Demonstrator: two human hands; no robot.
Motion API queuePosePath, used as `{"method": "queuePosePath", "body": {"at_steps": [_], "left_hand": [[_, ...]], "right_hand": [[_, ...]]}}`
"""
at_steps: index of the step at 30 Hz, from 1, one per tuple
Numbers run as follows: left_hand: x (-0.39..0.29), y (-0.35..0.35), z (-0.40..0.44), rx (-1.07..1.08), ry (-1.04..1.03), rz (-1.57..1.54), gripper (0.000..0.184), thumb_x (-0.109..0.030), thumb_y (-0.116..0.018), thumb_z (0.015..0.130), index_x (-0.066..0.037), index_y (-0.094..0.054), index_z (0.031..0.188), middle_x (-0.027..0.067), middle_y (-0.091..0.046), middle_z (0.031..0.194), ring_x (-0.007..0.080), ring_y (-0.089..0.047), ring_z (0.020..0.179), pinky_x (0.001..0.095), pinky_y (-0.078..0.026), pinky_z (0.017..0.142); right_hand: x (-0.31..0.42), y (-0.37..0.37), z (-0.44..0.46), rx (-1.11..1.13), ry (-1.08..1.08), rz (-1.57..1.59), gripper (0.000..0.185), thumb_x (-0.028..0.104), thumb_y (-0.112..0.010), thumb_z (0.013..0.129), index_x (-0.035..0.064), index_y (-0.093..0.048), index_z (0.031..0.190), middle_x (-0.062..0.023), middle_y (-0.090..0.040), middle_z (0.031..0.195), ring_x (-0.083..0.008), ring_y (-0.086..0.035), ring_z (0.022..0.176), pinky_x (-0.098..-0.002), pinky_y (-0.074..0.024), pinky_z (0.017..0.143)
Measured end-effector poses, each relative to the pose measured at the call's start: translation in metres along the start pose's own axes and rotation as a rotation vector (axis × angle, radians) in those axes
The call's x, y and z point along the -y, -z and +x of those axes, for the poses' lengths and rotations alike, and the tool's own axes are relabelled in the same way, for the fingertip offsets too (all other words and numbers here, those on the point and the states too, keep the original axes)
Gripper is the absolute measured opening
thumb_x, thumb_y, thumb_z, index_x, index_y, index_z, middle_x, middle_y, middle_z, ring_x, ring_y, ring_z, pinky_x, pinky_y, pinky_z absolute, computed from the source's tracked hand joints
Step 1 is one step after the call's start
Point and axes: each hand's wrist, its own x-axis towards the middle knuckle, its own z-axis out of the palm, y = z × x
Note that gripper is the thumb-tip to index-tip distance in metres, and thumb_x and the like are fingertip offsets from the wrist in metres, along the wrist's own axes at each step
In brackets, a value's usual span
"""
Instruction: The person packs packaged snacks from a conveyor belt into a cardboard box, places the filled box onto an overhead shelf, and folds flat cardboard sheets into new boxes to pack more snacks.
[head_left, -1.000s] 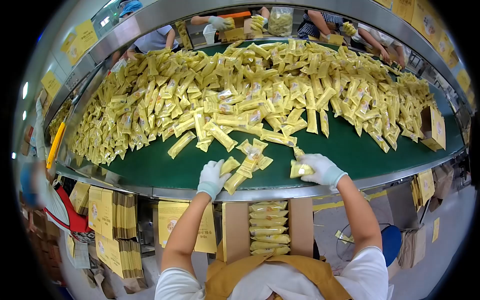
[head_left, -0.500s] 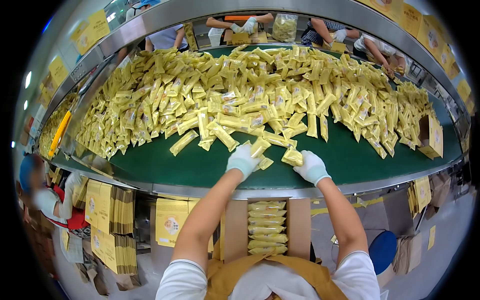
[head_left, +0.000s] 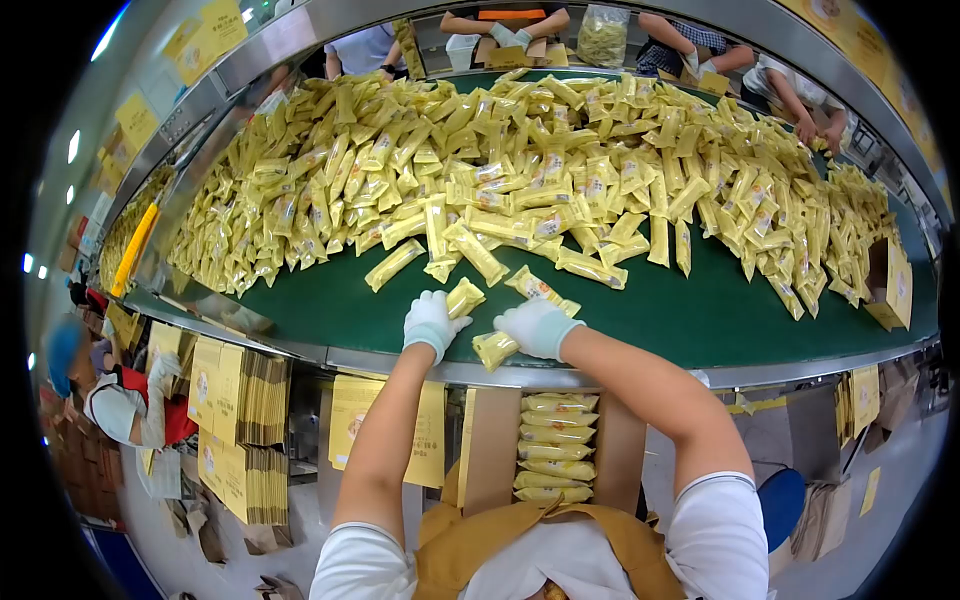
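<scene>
My left hand (head_left: 432, 322), in a white glove, is closed round yellow packets (head_left: 465, 297) over the green belt (head_left: 640, 325). Close to its right, my gloved right hand (head_left: 537, 326) grips a yellow packet (head_left: 492, 350) that sticks out to the left near the belt's front edge. Another packet (head_left: 541, 290) lies just behind my right hand. A large heap of yellow packets (head_left: 540, 160) covers the back of the belt. Below the hands, an open cardboard box (head_left: 492, 440) holds a column of several packets (head_left: 556, 434).
Flat yellow cartons (head_left: 265, 397) are stacked at the left, by a person in a blue cap (head_left: 115, 405). A small open box (head_left: 888, 285) stands at the belt's right end. Several people work across the belt. A blue stool (head_left: 782, 508) is at the lower right.
My left hand has moved left and my right hand has come across leftward, each with packets. The crossed packets at the front are no longer in their pile. The view has shifted.
</scene>
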Motion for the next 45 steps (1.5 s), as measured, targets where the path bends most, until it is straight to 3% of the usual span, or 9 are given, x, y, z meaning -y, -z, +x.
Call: {"method": "queuePosePath", "body": {"at_steps": [5,13,15,18,24,27,32,36,45], "left_hand": [[-0.008,0.000,0.000,-0.017,0.008,0.059,0.052,-0.047,-0.077,0.082,-0.008,-0.062,0.112,0.0123,-0.059,0.117,0.0298,-0.060,0.111,0.0432,-0.055,0.087],[-0.020,-0.025,-0.026,-0.240,-0.230,-0.007,0.043,-0.040,-0.077,0.082,-0.007,-0.057,0.099,0.0127,-0.064,0.103,0.0321,-0.064,0.098,0.0448,-0.054,0.079],[-0.023,-0.029,-0.038,-0.253,-0.264,-0.008,0.060,-0.045,-0.078,0.080,-0.004,-0.055,0.117,0.0118,-0.062,0.109,0.0314,-0.060,0.105,0.0453,-0.049,0.090],[-0.024,-0.030,-0.053,-0.345,-0.331,0.065,0.087,-0.055,-0.073,0.079,0.000,-0.045,0.141,0.0103,-0.057,0.113,0.0270,-0.054,0.108,0.0469,-0.040,0.099],[-0.022,-0.041,-0.072,-0.504,-0.369,0.260,0.083,-0.047,-0.073,0.083,-0.003,-0.043,0.146,0.0089,-0.056,0.114,0.0253,-0.055,0.106,0.0457,-0.040,0.097],[-0.024,-0.032,-0.077,-0.182,-0.323,0.201,0.081,-0.044,-0.071,0.086,-0.003,-0.039,0.149,0.0075,-0.056,0.121,0.0232,-0.053,0.117,0.0455,-0.038,0.105],[-0.021,-0.017,-0.055,-0.128,-0.334,0.133,0.075,-0.034,-0.076,0.079,-0.008,-0.045,0.142,0.0108,-0.059,0.108,0.0282,-0.064,0.097,0.0411,-0.053,0.083],[-0.029,-0.022,-0.033,-0.034,-0.331,0.246,0.067,-0.028,-0.077,0.079,-0.008,-0.048,0.135,0.0080,-0.061,0.109,0.0267,-0.064,0.099,0.0410,-0.052,0.088],[-0.025,-0.036,-0.045,-0.378,-0.433,0.117,0.075,-0.052,-0.068,0.086,-0.005,-0.049,0.141,0.0074,-0.059,0.105,0.0236,-0.059,0.101,0.0392,-0.045,0.084]], "right_hand": [[-0.037,0.024,-0.072,0.082,-0.322,0.053,0.016,0.016,-0.066,0.085,0.0101,-0.063,0.099,-0.0126,-0.071,0.101,-0.0326,-0.071,0.092,-0.0467,-0.0560,0.076],[-0.054,-0.017,-0.179,-0.344,-0.643,-0.274,0.043,0.018,-0.080,0.070,0.0104,-0.057,0.106,-0.0100,-0.060,0.092,-0.0321,-0.062,0.095,-0.0445,-0.0491,0.083],[-0.033,-0.021,-0.178,-0.393,-0.650,-0.207,0.076,0.039,-0.079,0.075,0.0019,-0.050,0.134,-0.0193,-0.058,0.114,-0.0389,-0.051,0.119,-0.0515,-0.0385,0.105],[-0.026,-0.033,-0.188,-0.447,-0.587,-0.300,0.089,0.051,-0.074,0.078,-0.0031,-0.042,0.142,-0.0223,-0.055,0.125,-0.0400,-0.048,0.123,-0.0523,-0.0345,0.109],[-0.043,-0.005,-0.197,-0.117,-0.557,-0.172,0.104,0.060,-0.076,0.073,-0.0028,-0.039,0.147,-0.0199,-0.056,0.124,-0.0341,-0.051,0.117,-0.0460,-0.0390,0.104],[-0.046,-0.019,-0.202,-0.276,-0.396,-0.389,0.103,0.059,-0.076,0.074,-0.0016,-0.039,0.148,-0.0183,-0.056,0.120,-0.0336,-0.054,0.110,-0.0438,-0.0428,0.098],[-0.048,-0.017,-0.194,-0.127,-0.611,-0.172,0.101,0.059,-0.077,0.073,0.0031,-0.039,0.149,-0.0177,-0.057,0.118,-0.0339,-0.057,0.104,-0.0432,-0.0458,0.093],[-0.050,-0.023,-0.190,-0.218,-0.642,-0.211,0.099,0.060,-0.076,0.074,0.0057,-0.039,0.148,-0.0135,-0.058,0.109,-0.0302,-0.059,0.097,-0.0417,-0.0469,0.087],[-0.048,-0.015,-0.184,-0.161,-0.728,-0.150,0.095,0.059,-0.076,0.075,0.0073,-0.041,0.147,-0.0170,-0.061,0.110,-0.0327,-0.062,0.099,-0.0431,-0.0502,0.085]]}}
